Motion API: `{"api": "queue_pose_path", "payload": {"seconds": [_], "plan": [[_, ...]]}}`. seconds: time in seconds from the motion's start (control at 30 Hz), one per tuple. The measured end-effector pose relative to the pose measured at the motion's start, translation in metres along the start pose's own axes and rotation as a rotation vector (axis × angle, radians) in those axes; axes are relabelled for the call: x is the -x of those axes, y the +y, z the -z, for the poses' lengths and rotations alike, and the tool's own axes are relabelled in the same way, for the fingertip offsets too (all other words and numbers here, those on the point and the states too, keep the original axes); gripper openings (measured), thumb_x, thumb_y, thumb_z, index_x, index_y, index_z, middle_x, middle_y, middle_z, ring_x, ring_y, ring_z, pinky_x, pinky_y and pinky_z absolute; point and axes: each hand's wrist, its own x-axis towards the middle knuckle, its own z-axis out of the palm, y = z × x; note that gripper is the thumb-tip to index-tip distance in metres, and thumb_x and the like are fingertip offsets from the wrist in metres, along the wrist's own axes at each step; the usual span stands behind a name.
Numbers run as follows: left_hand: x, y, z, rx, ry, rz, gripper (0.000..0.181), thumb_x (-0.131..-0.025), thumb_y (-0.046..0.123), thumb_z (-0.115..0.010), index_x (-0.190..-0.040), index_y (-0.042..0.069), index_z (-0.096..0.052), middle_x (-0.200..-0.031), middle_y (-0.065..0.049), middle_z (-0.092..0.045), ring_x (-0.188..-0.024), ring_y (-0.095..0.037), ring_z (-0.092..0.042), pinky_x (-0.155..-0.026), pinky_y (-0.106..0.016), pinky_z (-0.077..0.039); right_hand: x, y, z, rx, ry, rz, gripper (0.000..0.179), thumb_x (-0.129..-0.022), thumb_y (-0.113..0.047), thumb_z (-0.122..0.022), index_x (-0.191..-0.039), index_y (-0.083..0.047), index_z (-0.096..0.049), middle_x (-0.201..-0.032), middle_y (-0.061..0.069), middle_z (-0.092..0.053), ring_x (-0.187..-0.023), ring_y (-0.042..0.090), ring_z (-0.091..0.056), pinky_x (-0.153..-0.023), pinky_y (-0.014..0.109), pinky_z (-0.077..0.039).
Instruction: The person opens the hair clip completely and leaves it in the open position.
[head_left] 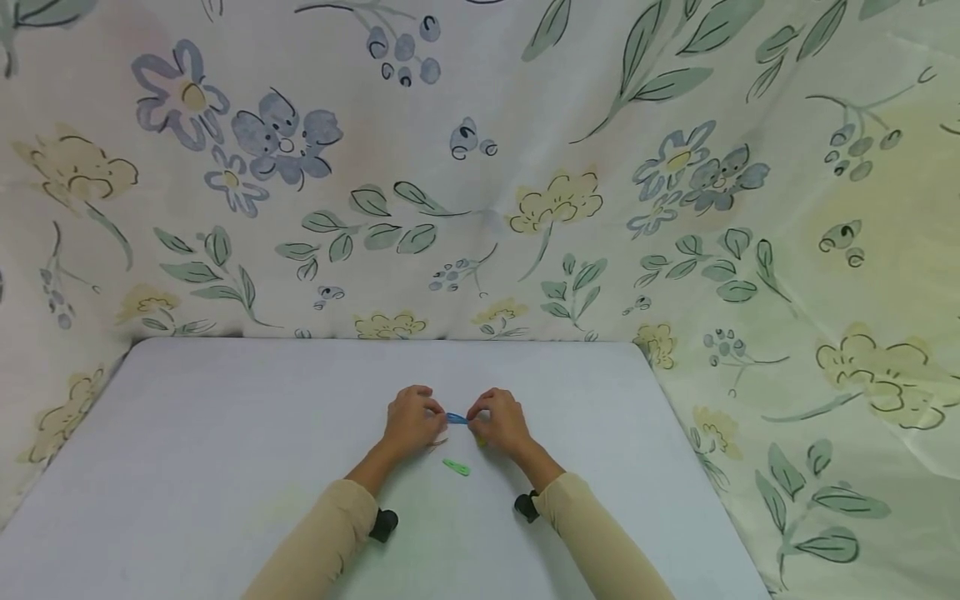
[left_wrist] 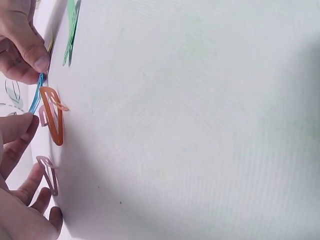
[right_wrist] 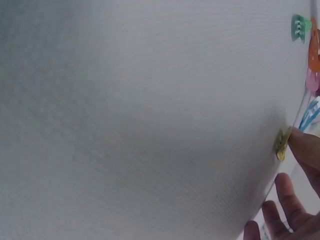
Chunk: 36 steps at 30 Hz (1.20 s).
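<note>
A blue snap hair clip [head_left: 457, 418] is stretched between the fingertips of both hands, each pinching one end. My left hand [head_left: 411, 421] grips its left end with thumb and finger, the other fingers loosely bent near a mauve clip [left_wrist: 54, 188]. At the other end, my right hand [head_left: 504, 423] pinches with the thumb and index finger. Just by the right fingertips lies a yellow clip [right_wrist: 282, 145]. Under the blue clip, an orange clip [left_wrist: 59, 125] overlaps a pink clip [right_wrist: 312, 80]. Closer to me lies a green clip [head_left: 456, 467].
All of this is on a white table [head_left: 225, 450]. A floral curtain [head_left: 480, 167] hangs behind the back edge and along both sides. Black wrist cameras [head_left: 384, 525] sit under the beige sleeves [head_left: 315, 542].
</note>
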Motion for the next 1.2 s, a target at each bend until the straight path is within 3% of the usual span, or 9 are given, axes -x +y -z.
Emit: {"api": "queue_pose_path", "payload": {"seconds": [0.4, 0.57, 0.73, 1.0, 1.2], "plan": [[0.003, -0.001, 0.008, 0.042, -0.015, 0.01, 0.005, -0.085, 0.016, -0.076, -0.081, 0.013, -0.077, -0.133, -0.015, -0.057, -0.133, -0.039, -0.041, -0.108, -0.061, -0.03, -0.004, 0.002, 0.002, -0.071, -0.047, 0.009, 0.007, -0.089, -0.01, -0.074, -0.093, -0.013, -0.078, -0.113, 0.007, -0.063, -0.115, 0.029, -0.051, -0.101, 0.052, -0.039], [0.006, -0.004, 0.01, 0.046, -0.025, -0.078, 0.004, -0.084, 0.013, -0.076, -0.087, 0.012, -0.079, -0.138, -0.018, -0.054, -0.135, -0.041, -0.038, -0.108, -0.063, -0.029, -0.004, 0.0, 0.007, -0.165, -0.057, 0.016, 0.008, -0.09, -0.005, -0.07, -0.092, -0.01, -0.077, -0.109, 0.008, -0.065, -0.112, 0.029, -0.054, -0.1, 0.05, -0.042], [0.007, -0.004, 0.013, 0.114, -0.055, -0.165, 0.009, -0.085, 0.005, -0.071, -0.091, 0.008, -0.078, -0.141, -0.025, -0.049, -0.137, -0.045, -0.035, -0.11, -0.064, -0.027, -0.004, -0.003, 0.011, -0.258, -0.094, -0.014, 0.009, -0.092, -0.004, -0.068, -0.093, -0.008, -0.076, -0.108, 0.006, -0.065, -0.111, 0.027, -0.053, -0.101, 0.051, -0.042], [0.008, 0.002, 0.023, 0.294, -0.137, -0.1, 0.009, -0.09, 0.0, -0.067, -0.096, 0.003, -0.074, -0.143, -0.022, -0.047, -0.136, -0.046, -0.038, -0.111, -0.06, -0.027, -0.005, -0.002, 0.019, -0.5, -0.169, -0.149, 0.011, -0.09, -0.009, -0.07, -0.098, -0.007, -0.077, -0.114, 0.004, -0.066, -0.12, 0.027, -0.052, -0.106, 0.058, -0.033], [0.007, 0.005, 0.029, 0.321, -0.153, -0.031, 0.012, -0.095, 0.003, -0.063, -0.101, 0.002, -0.074, -0.143, -0.016, -0.049, -0.137, -0.041, -0.04, -0.108, -0.057, -0.036, -0.005, -0.003, 0.022, -0.561, -0.176, -0.167, 0.015, -0.089, -0.011, -0.071, -0.1, -0.003, -0.076, -0.117, 0.005, -0.067, -0.121, 0.028, -0.051, -0.106, 0.062, -0.03]]}}
